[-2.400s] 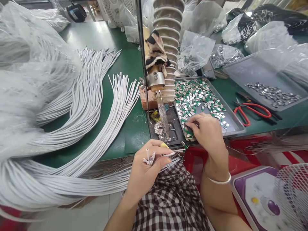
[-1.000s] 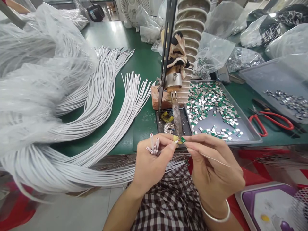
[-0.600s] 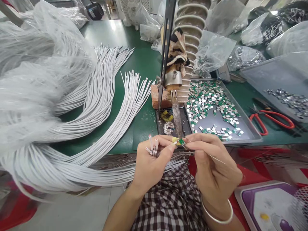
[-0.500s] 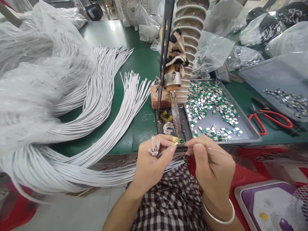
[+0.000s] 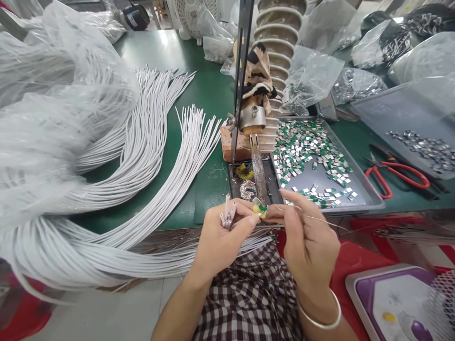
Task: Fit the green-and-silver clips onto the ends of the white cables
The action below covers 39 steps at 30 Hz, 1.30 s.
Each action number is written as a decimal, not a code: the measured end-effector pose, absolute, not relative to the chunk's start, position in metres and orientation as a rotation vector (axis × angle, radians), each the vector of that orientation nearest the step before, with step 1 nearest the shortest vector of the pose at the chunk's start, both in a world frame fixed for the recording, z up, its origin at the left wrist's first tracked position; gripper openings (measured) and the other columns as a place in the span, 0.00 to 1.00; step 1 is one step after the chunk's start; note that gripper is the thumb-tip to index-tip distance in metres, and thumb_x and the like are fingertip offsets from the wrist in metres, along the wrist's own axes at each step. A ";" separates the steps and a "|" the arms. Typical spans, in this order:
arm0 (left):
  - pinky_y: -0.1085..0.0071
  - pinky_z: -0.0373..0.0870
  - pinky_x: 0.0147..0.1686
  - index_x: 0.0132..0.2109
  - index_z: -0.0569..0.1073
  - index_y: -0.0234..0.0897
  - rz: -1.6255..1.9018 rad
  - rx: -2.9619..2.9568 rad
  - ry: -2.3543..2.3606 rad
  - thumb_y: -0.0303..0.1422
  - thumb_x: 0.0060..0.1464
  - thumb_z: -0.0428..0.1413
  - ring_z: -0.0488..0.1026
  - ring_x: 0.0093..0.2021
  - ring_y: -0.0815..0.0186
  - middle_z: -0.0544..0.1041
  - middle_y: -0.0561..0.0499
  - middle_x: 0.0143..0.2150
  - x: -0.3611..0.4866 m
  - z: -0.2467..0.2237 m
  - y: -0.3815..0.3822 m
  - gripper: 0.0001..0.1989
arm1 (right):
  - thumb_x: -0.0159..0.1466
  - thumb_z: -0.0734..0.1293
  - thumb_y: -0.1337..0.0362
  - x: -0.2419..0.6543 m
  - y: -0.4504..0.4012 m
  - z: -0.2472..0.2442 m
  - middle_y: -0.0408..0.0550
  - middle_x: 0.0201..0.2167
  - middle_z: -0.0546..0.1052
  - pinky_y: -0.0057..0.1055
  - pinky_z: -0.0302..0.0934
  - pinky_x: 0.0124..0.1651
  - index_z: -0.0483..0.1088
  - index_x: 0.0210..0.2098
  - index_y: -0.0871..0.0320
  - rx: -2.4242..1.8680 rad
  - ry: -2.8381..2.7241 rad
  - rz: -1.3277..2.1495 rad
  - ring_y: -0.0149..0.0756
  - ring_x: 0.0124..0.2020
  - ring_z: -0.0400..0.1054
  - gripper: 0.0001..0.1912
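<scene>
My left hand [image 5: 220, 246] is closed around several white cables [image 5: 228, 210], whose cut ends stick up between the fingers. A yellow cover wraps one of its fingertips. At its thumb and forefinger sits a small green circuit board [image 5: 262, 208] with a metal end. My right hand [image 5: 311, 241] reaches that board with its fingertips, and a thin wire, like solder [image 5: 322, 219], runs through its closed fingers. Just beyond the fingertips the soldering iron [image 5: 259, 173] points downward from its clamp. Whether the board touches the iron's tip I cannot make out.
A grey tray [image 5: 369, 201] of small green boards lies behind my right hand. Red-handled pliers [image 5: 398, 173] are right of it. Bundled white cables [image 5: 152, 208] cover the left. A brick [image 5: 232, 144] and ribbed hose [image 5: 277, 61] stand near the iron.
My right fingertips have come in to the small board, which now shows its metal end tilted up beside the yellow-covered finger. The left hand stays nearly in place with the cables.
</scene>
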State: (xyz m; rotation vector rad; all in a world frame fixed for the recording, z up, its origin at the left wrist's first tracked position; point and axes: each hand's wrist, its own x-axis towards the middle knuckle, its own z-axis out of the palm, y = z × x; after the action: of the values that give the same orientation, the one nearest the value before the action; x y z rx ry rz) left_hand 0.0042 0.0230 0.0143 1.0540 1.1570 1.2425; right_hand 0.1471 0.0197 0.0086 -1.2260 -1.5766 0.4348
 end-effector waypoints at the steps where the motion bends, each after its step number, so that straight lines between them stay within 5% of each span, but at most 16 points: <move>1: 0.78 0.68 0.32 0.25 0.74 0.36 1.256 1.045 1.158 0.24 0.51 0.59 0.73 0.32 0.72 0.79 0.55 0.31 0.004 0.015 0.024 0.09 | 0.68 0.61 0.75 0.147 0.019 0.007 0.42 0.35 0.81 0.22 0.71 0.41 0.75 0.39 0.56 -1.217 -1.568 0.372 0.27 0.37 0.77 0.13; 12: 0.78 0.70 0.35 0.27 0.76 0.36 1.331 1.000 1.039 0.23 0.53 0.59 0.74 0.33 0.72 0.79 0.54 0.32 0.002 0.019 0.028 0.08 | 0.59 0.71 0.78 0.142 0.024 0.010 0.44 0.38 0.80 0.31 0.73 0.44 0.77 0.41 0.54 -1.041 -1.579 0.115 0.31 0.39 0.76 0.15; 24: 0.77 0.67 0.33 0.27 0.74 0.36 1.247 1.083 1.065 0.23 0.53 0.59 0.73 0.33 0.71 0.78 0.54 0.31 0.000 0.013 0.023 0.08 | 0.64 0.62 0.80 0.150 0.014 0.006 0.41 0.33 0.78 0.27 0.69 0.42 0.74 0.47 0.57 -1.050 -1.521 0.468 0.26 0.34 0.73 0.18; 29: 0.74 0.65 0.34 0.30 0.72 0.36 1.035 1.373 1.098 0.22 0.57 0.56 0.71 0.33 0.69 0.76 0.52 0.33 0.005 0.009 0.018 0.08 | 0.62 0.66 0.77 0.154 0.011 0.011 0.48 0.40 0.77 0.39 0.65 0.50 0.72 0.48 0.57 -1.076 -1.669 0.427 0.36 0.44 0.69 0.16; 32: 0.73 0.64 0.36 0.35 0.72 0.36 0.955 1.549 0.964 0.25 0.61 0.55 0.71 0.35 0.67 0.76 0.51 0.35 0.004 0.006 0.012 0.05 | 0.60 0.68 0.78 0.156 0.011 0.017 0.46 0.36 0.76 0.39 0.64 0.48 0.72 0.44 0.56 -1.006 -1.765 0.513 0.36 0.42 0.67 0.15; 39: 0.70 0.65 0.38 0.35 0.73 0.36 1.037 1.531 0.988 0.36 0.69 0.44 0.72 0.37 0.64 0.76 0.45 0.38 -0.001 0.003 0.000 0.17 | 0.60 0.69 0.77 0.159 0.010 0.017 0.42 0.31 0.75 0.34 0.64 0.42 0.72 0.36 0.57 -0.986 -1.651 0.732 0.32 0.36 0.68 0.10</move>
State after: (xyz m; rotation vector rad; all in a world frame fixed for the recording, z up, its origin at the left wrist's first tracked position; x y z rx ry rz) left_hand -0.0015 0.0002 0.0027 1.5308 0.9876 1.0367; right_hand 0.1593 0.0102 0.0171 -0.9863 -1.6512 0.7319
